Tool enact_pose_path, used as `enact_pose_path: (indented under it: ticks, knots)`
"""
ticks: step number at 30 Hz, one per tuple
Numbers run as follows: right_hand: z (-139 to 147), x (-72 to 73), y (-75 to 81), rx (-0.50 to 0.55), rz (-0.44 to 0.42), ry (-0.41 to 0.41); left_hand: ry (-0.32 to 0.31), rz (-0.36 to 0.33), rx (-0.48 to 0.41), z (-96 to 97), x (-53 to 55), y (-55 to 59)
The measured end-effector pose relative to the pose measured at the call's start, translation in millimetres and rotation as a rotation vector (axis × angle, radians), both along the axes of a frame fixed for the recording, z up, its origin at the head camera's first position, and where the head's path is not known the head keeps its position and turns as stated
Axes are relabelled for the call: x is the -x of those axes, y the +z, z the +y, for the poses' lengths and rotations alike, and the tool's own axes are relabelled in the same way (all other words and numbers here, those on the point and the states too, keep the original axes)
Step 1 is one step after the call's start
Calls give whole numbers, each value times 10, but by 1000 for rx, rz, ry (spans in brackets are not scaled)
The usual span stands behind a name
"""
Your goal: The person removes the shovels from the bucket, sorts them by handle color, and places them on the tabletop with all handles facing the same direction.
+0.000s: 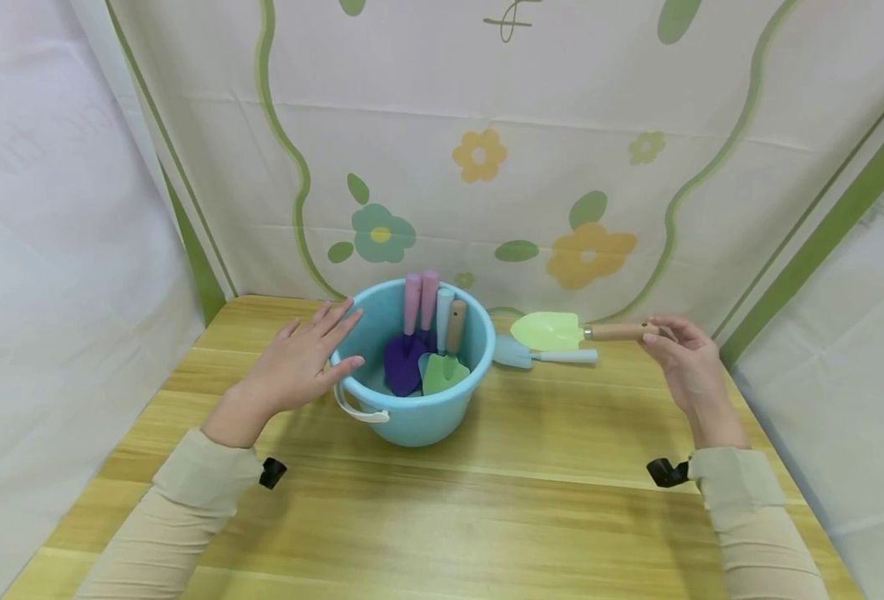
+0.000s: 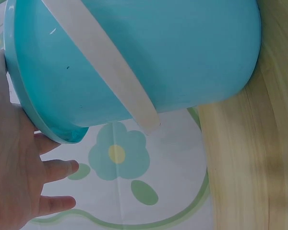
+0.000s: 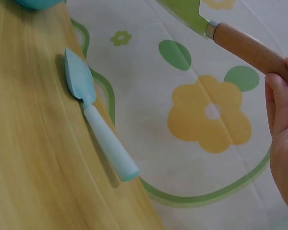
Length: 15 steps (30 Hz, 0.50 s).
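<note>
My right hand (image 1: 687, 360) pinches the end of the wooden handle of a light green garden trowel (image 1: 548, 332), raised above the table with its blade toward the bucket. Behind and below it, a light blue trowel (image 3: 110, 139) with a pale handle lies on the table. My left hand (image 1: 302, 358) is at the left rim of a light blue bucket (image 1: 421, 423), fingers spread and straight. Inside the bucket stand two purple trowels (image 1: 404, 363) with pink handles, a green trowel (image 1: 443, 375) with a wooden handle, and a tool with a light blue handle (image 1: 445, 312).
The bucket's white carrying handle (image 2: 108, 67) hangs down its near left side. The wooden table (image 1: 442, 525) ends at the back against a white cloth (image 1: 412, 75) printed with flowers. More white cloth closes off the left and right sides.
</note>
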State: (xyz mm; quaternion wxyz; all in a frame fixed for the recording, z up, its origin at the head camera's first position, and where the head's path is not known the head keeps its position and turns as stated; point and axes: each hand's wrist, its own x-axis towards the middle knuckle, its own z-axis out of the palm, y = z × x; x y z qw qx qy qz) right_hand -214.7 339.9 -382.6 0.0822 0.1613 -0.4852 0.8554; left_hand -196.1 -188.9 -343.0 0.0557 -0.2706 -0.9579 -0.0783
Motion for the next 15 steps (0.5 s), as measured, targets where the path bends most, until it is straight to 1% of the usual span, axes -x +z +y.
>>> enact_pose_path:
  ticks: [4, 11, 15]
  knots:
    - [21, -1, -59, -26, -1, 20, 2, 3, 4, -4, -4, -5]
    - [-10, -54, -211, -98, -28, 1, 2, 4, 4, -2, -5, -7]
    - [-29, -72, -276, -101, -27, 34, 2, 4, -3, 0, -4, -5]
